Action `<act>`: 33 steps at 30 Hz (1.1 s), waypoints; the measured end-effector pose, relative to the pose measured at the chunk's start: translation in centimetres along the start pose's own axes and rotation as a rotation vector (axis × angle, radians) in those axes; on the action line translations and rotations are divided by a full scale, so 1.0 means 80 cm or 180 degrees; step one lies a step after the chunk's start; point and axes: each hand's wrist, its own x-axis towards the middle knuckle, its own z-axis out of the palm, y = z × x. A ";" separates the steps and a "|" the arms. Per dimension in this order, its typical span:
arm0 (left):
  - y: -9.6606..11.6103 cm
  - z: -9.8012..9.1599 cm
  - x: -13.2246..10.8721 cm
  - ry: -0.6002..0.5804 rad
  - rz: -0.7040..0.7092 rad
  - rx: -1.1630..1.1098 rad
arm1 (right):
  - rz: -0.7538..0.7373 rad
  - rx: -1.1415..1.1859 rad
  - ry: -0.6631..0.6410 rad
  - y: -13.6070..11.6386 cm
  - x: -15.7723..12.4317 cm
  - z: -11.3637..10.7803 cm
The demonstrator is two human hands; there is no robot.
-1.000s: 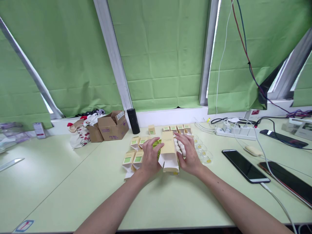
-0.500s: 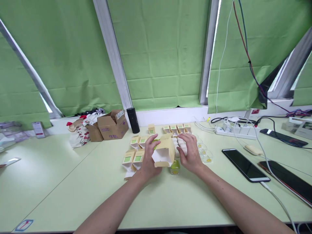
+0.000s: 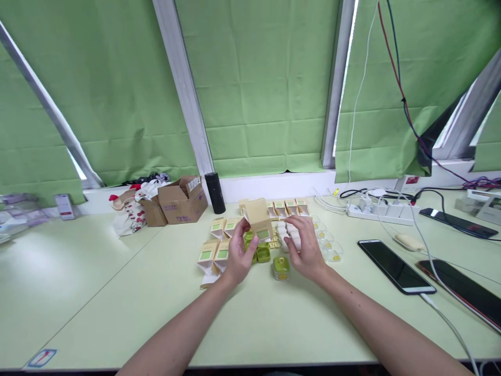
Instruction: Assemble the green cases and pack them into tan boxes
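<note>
The left hand (image 3: 239, 259) is holding a small paper box (image 3: 259, 216), its grip pinching the near left part between thumb and fingers. The box is hanging tilted above the worktop (image 3: 297, 324), lying beyond the left hand and a little to its right. Its long axis is running mostly away from the person, with the far end leaning left and the end with the green panel facing back toward the body.

The right hand (image 3: 308, 251) is carrying nothing that shows — its thumb and fingers are standing apart, curving over the white pieces (image 3: 287, 237). Whether the fingertips are touching those pieces, I cannot tell.

A jar with a green lid (image 3: 281, 268) is standing upright on the worktop between the two hands, on the near side of the box and slightly to its right. The right hand is clearly the nearer one: the jar is sitting just beside its thumb, while the green cups (image 3: 263, 255) are filling part of the space toward the left hand. Clear cups (image 3: 332, 251) are lining the right hand's outer side — opened cartons (image 3: 206, 256) are standing left of the left hand.
</note>
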 end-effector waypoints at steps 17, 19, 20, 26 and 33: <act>-0.006 0.009 0.003 0.0119 -0.0796 -0.0734 | 0.0091 0.0564 -0.0461 -0.009 -0.004 0.003; -0.007 0.010 0.002 0.0142 -0.0797 -0.0701 | 0.0140 0.0560 -0.0519 -0.009 -0.005 0.003; -0.007 0.010 0.002 0.0156 -0.0792 -0.0675 | 0.0162 0.0559 -0.0548 -0.009 -0.005 0.004; -0.011 0.010 0.002 0.0169 -0.0798 -0.0681 | 0.0267 0.0801 -0.0645 -0.008 -0.008 0.007; -0.014 0.010 -0.002 0.0069 -0.0710 -0.0625 | 0.0394 0.1199 -0.0516 -0.010 -0.005 0.008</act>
